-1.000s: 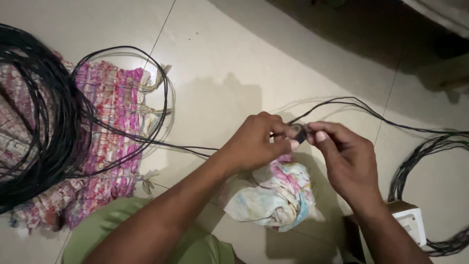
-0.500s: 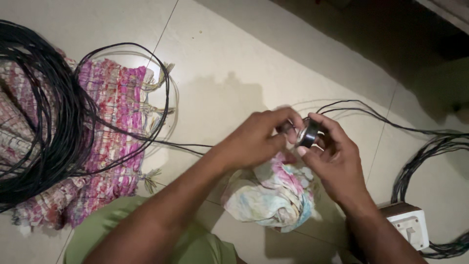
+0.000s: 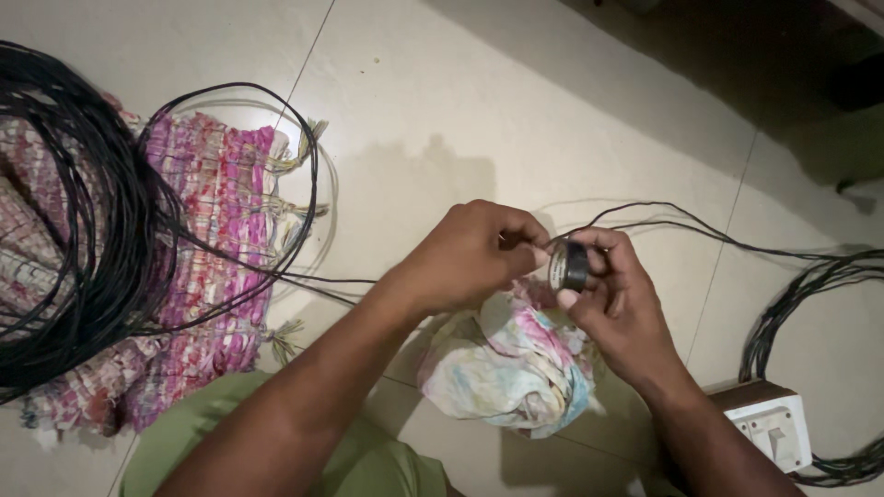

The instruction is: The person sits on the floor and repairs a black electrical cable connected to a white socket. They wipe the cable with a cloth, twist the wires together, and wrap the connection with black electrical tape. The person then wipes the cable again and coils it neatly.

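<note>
I judge I am near the start of wrapping: the roll of tape looks nearly full, and no wrapped stretch of the thin black wires shows between my hands. The big coil of black cable lies on the pink woven mat well off to my left.

My right hand is palm-up above the crumpled cloth, thumb and fingers curled shut around the roll. My left hand reaches across, knuckles up, its thumb and forefinger pinched together right at the roll's edge; whether they grip the tape end or the wire, I cannot tell. The white switch box sits near my right forearm.
</note>
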